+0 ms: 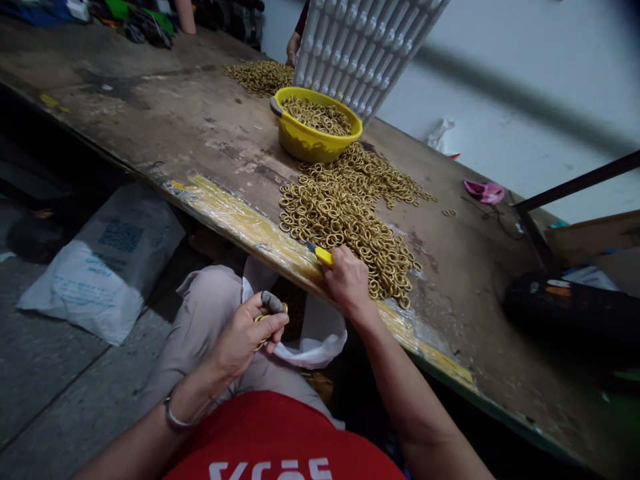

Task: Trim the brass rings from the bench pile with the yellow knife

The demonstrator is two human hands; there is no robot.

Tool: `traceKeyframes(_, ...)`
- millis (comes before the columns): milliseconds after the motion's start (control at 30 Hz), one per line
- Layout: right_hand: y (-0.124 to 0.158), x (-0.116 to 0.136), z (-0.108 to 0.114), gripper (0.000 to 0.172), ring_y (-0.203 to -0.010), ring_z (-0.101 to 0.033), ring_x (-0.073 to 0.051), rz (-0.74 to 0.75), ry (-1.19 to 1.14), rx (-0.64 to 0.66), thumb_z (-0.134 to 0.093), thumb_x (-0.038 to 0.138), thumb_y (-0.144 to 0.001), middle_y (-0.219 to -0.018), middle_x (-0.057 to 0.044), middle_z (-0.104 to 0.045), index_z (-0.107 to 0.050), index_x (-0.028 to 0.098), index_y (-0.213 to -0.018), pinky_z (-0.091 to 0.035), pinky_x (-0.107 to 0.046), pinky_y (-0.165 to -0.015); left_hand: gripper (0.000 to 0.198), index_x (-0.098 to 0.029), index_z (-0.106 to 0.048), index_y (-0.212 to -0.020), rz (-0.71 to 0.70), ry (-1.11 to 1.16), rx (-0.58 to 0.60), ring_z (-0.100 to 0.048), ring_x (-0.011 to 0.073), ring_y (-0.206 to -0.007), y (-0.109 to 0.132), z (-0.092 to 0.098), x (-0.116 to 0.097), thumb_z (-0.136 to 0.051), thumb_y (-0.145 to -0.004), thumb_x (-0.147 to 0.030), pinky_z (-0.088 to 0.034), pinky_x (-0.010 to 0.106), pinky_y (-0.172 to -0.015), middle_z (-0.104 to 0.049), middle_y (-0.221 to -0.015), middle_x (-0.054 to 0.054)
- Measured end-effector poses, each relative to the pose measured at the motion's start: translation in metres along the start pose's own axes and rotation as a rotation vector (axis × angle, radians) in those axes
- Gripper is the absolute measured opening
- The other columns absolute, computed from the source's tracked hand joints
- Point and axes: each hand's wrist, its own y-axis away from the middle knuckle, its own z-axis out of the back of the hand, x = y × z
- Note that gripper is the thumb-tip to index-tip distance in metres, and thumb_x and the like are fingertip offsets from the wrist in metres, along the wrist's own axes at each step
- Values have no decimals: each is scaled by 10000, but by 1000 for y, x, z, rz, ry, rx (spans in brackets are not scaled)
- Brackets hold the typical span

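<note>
In the head view my right hand is closed around a yellow utility knife, its dark tip pointing left over the table's taped edge. Just beyond it spreads a pile of brass-coloured rings. My left hand is held above my lap, its fingers curled round several brass rings. A dark grey cover wraps one of its fingertips. Below the table edge, between my knees, hangs an open white plastic bag, its inside mostly in shadow.
A yellow basin full of rings stands behind the pile. Farther back lie more rings, near another person's hand beside a grey ribbed panel. A white sack sits on the floor at left; a pink item lies right.
</note>
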Motion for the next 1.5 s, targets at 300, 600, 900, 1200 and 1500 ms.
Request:
traceKeyframes(300,1,-12,4,126,-627,-488,-144,-54,-385,-149,-530,221,-841,-723,-32,-578,-589,171,-742,-315,-265,-587,221,-156,-563,-805,227,412,226,-465,66,-503,2,0,-10,-732,-759,-291,-288,125,-355,-492,-634,-28)
traceKeyframes(600,64,36,35,269,-422,-356,-54,-315,-1807,302,-708,404,-758,-642,26,-576,-553,187,-793,-270,-197,-407,158,-157,-575,-825,125,289,183,-504,54,-422,7,-11,-8,-688,-794,-262,-358,136,-359,-579,-624,-25)
traceKeyframes(900,91,58,16,278,-402,-326,-55,-373,-1952,355,-715,414,-773,-487,85,-450,-560,185,-800,-273,-175,-400,219,-124,-641,-883,25,235,140,-565,63,-465,19,-17,-11,-718,-799,-311,-411,147,-367,-697,-804,43)
traceKeyframes(1200,95,39,34,86,-653,-518,-138,142,-916,122,-546,203,-855,-742,-16,-583,-619,180,-814,-386,-244,-619,332,-148,-578,-824,61,109,52,-475,50,-381,22,-19,-17,-773,-727,-399,-320,146,-348,-619,-566,-21)
traceKeyframes(1500,91,39,33,208,-706,-608,-167,239,-349,98,-502,48,-815,-836,-45,-661,-621,183,-918,-371,-246,-616,257,-164,-538,-778,-100,-184,58,-388,44,-386,15,-15,-16,-647,-828,-391,-282,159,-366,-510,-513,-59)
